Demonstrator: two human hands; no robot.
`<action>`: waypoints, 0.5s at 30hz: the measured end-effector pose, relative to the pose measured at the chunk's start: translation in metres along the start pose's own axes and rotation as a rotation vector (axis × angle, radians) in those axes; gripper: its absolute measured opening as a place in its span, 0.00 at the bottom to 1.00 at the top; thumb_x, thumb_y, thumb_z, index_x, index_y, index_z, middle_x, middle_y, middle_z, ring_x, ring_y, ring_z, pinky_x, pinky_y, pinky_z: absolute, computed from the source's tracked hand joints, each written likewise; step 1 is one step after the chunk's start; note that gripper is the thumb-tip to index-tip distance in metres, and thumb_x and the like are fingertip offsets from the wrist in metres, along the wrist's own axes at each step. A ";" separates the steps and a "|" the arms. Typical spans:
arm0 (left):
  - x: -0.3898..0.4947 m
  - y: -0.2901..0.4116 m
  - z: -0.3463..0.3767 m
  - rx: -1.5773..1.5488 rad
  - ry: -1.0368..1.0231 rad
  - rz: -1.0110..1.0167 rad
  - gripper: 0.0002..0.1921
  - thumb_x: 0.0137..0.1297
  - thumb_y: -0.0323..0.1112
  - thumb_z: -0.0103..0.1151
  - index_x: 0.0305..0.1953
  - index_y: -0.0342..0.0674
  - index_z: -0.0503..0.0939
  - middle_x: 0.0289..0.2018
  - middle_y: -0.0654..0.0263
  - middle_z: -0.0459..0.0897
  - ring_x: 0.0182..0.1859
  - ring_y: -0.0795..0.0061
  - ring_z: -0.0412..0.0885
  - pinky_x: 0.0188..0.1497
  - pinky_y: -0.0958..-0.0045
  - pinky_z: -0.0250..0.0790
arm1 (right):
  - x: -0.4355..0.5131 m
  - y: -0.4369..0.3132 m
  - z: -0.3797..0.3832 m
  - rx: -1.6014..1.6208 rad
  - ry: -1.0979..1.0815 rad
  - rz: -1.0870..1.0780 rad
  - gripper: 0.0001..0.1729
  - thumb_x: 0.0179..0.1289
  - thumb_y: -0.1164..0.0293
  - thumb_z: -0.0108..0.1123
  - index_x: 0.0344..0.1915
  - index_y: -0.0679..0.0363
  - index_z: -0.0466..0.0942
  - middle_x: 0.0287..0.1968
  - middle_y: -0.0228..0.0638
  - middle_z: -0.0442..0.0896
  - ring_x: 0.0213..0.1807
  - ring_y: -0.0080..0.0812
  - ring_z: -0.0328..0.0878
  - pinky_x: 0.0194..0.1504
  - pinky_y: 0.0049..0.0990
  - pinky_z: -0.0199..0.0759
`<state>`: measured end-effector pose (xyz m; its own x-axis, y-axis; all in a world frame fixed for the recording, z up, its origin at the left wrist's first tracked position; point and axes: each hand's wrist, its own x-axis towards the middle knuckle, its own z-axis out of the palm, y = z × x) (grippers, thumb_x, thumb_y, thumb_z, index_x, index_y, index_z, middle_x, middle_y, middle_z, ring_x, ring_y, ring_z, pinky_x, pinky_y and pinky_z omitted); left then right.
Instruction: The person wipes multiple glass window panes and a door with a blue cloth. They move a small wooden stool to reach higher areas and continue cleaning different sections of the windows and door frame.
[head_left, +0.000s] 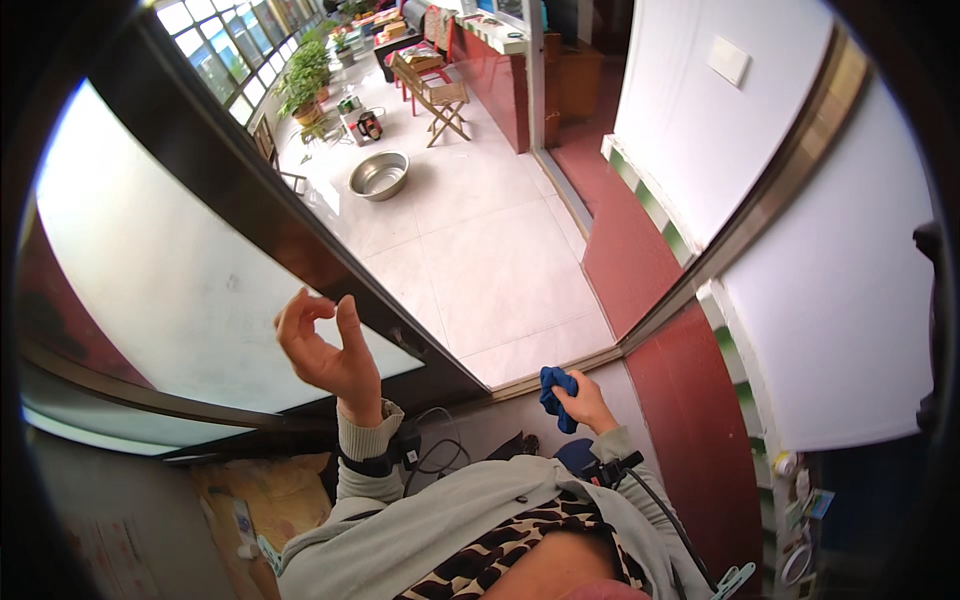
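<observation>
My left hand (334, 356) is raised in front of the dark door frame (300, 247), at the edge of its whitish glass panel (187, 255). Its fingers are curled and stand apart from the thumb, with nothing seen between them. Lower and to the right, my right hand (589, 405) grips a crumpled blue cloth (556, 409) above the floor just inside the door track (559, 381). Both wrists wear dark bands, and a cable runs from the right one along the sleeve.
Beyond the doorway a metal basin (380, 176) rests on the pale tiled floor (495, 255). Farther off are a folding chair (439, 97) and potted plants (306, 79). A red-brown wall base (694, 420) runs along my right. A black cable (450, 446) loops by my left wrist.
</observation>
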<state>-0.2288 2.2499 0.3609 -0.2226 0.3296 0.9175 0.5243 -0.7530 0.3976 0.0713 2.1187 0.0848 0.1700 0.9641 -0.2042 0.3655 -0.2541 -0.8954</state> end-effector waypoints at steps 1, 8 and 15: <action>0.001 -0.002 0.005 0.002 0.038 0.006 0.21 0.65 0.22 0.69 0.58 0.33 0.73 0.37 0.66 0.74 0.36 0.78 0.72 0.46 0.73 0.68 | 0.017 -0.001 -0.006 0.024 -0.044 -0.023 0.21 0.65 0.60 0.69 0.49 0.65 0.79 0.40 0.51 0.86 0.43 0.50 0.86 0.43 0.44 0.78; -0.003 -0.015 0.034 0.330 0.251 0.085 0.29 0.63 0.28 0.74 0.61 0.33 0.69 0.49 0.61 0.72 0.41 0.77 0.75 0.37 0.78 0.65 | 0.129 -0.021 -0.037 -0.134 -0.208 -0.179 0.23 0.62 0.59 0.70 0.49 0.65 0.79 0.41 0.55 0.85 0.45 0.57 0.84 0.47 0.43 0.77; 0.012 -0.011 0.073 0.686 0.543 0.023 0.37 0.62 0.34 0.76 0.66 0.33 0.64 0.61 0.53 0.70 0.55 0.64 0.75 0.56 0.64 0.69 | 0.241 -0.048 -0.097 -0.159 -0.362 -0.275 0.24 0.60 0.59 0.71 0.48 0.65 0.80 0.40 0.54 0.86 0.44 0.52 0.86 0.47 0.42 0.78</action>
<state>-0.1775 2.3037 0.3673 -0.4751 -0.1299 0.8703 0.8734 -0.1901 0.4484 0.1836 2.3552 0.1170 -0.2718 0.9551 -0.1176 0.4921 0.0329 -0.8699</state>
